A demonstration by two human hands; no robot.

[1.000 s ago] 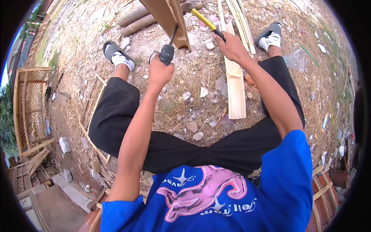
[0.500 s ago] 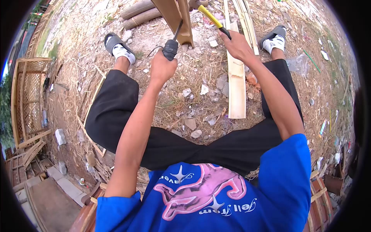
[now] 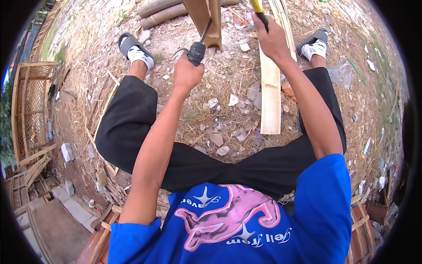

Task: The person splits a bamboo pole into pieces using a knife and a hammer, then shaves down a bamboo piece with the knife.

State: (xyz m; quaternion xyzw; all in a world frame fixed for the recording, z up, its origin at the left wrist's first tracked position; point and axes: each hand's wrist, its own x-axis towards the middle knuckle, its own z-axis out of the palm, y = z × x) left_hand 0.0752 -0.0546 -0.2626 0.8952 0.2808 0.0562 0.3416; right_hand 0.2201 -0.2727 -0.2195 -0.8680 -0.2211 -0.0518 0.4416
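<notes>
My left hand [image 3: 188,75] is closed around the dark wrapped handle of a metal-bladed tool [image 3: 196,53]. The blade's far end meets the inner side of an upright brown split bamboo piece [image 3: 214,33], whose top is cut off by the frame edge. Higher and to the right, my right hand [image 3: 273,40] grips the black end of a hammer [image 3: 258,9] with a yellow handle; its head is out of view. Below my right hand a pale split bamboo strip [image 3: 270,101] lies on the ground.
Round bamboo poles [image 3: 162,15] lie beyond my left foot. Thin strips [image 3: 285,26] stretch away near my right foot. Stones [image 3: 223,151] and straw cover the ground between my legs. A lattice frame [image 3: 35,105] stands at far left, and a clear plastic bag [image 3: 340,75] lies right.
My right hand and the hammer have moved up and to the right, taking the hammer head out of view. The left hand, tool and bamboo piece appear slightly further right.
</notes>
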